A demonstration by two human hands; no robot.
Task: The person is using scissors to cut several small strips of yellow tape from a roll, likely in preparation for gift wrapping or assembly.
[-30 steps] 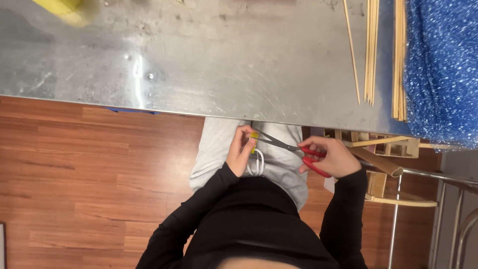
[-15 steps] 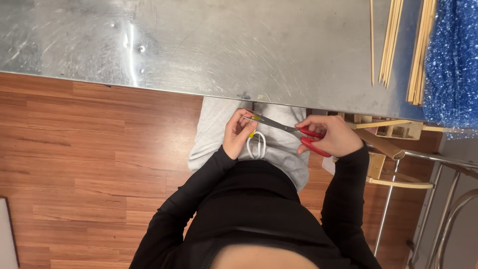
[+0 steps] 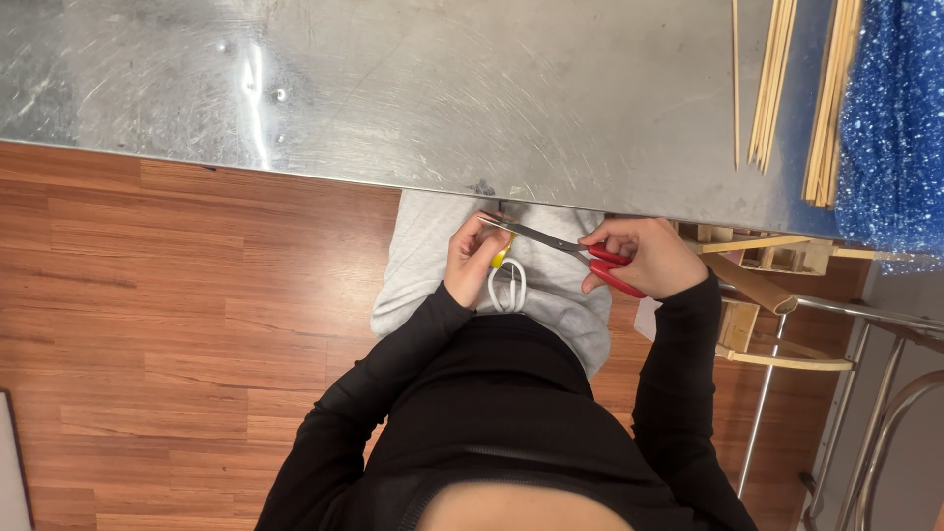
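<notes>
Fingers of the left hand (image 3: 472, 261) pinch a small yellow piece (image 3: 501, 258); the right hand (image 3: 644, 258) grips red-handled scissors (image 3: 570, 251), blades at it, seemingly uncut.

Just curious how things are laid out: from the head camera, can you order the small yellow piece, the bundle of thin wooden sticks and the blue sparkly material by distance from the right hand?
1. Small yellow piece: left of the right hand, pinched by the left hand.
2. Wooden sticks: on the metal table, up and right.
3. Blue sparkly material: table's far right edge.
</notes>
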